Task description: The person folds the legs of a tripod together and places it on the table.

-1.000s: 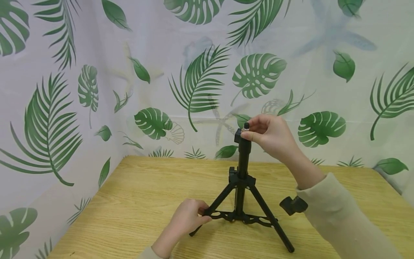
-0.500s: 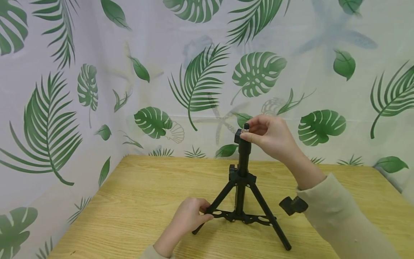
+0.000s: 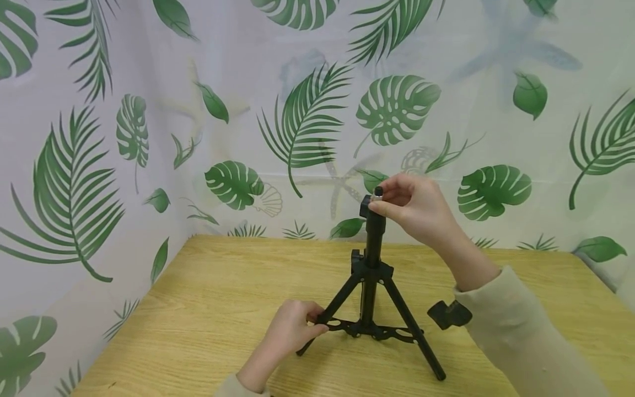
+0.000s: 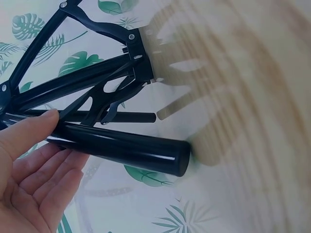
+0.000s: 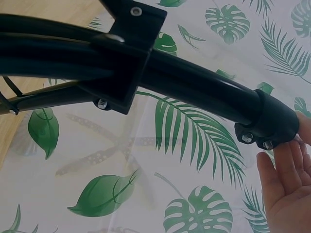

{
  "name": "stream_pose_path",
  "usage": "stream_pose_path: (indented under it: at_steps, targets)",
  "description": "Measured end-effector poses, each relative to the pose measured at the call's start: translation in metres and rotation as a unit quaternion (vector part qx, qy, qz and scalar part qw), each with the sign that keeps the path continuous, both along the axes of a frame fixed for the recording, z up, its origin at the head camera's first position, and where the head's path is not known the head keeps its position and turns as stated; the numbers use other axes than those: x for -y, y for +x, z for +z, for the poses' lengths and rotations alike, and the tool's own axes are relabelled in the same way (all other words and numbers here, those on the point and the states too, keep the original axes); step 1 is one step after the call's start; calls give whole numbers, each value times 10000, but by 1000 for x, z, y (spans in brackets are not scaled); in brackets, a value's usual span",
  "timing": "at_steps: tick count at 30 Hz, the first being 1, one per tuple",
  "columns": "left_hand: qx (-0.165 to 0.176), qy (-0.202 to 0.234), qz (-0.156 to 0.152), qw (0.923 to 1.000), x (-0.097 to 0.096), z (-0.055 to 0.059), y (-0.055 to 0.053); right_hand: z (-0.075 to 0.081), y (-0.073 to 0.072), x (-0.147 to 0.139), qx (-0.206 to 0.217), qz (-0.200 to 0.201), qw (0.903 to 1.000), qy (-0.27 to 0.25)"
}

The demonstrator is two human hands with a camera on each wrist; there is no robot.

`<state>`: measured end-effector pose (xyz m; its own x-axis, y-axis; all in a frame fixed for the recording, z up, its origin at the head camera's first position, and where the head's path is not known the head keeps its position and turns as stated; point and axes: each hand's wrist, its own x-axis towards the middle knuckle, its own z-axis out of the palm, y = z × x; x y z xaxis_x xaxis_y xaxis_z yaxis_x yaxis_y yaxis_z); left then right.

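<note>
A black tripod stand (image 3: 373,245) stands on the wooden table with its legs spread and its braces joining them low down. My left hand (image 3: 290,331) grips its left leg (image 4: 126,148), thumb on one side and fingers on the other, near the brace (image 4: 104,94). At the top of the centre column, my right hand (image 3: 416,207) pinches the end just below a dark-tipped silver stud (image 3: 378,193). The right wrist view shows those fingertips at the column's top collar (image 5: 277,119). A black knob (image 3: 364,207) sticks out beside the collar.
The wooden table (image 3: 223,286) spreads around the tripod. Behind it and to the left hang white sheets (image 3: 317,44) printed with green leaves. A dark two-lobed piece (image 3: 448,315) shows beside the right sleeve cuff.
The tripod's front feet have drawn slightly inward, and my left hand has shifted a little right and up with its leg. My right hand stays at the top. The view has tilted slightly down.
</note>
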<state>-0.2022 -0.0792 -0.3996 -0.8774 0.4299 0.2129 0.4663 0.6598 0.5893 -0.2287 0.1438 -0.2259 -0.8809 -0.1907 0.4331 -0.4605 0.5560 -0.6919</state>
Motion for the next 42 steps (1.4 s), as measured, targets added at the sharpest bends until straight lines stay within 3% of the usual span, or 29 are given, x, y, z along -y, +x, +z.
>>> stream_pose_path:
  at_steps: [26,35,42]
  targets:
    - [-518,532,-54,9972,-16,2,-5,1,4,1,-3,-33,10000,38]
    - [-853,855,-121,9926,-21,-2,-8,0,2,0,-42,-19,10000,59]
    - [-844,904,-75,9923,-25,-1,-8,0,2,0,-43,-9,10000,59]
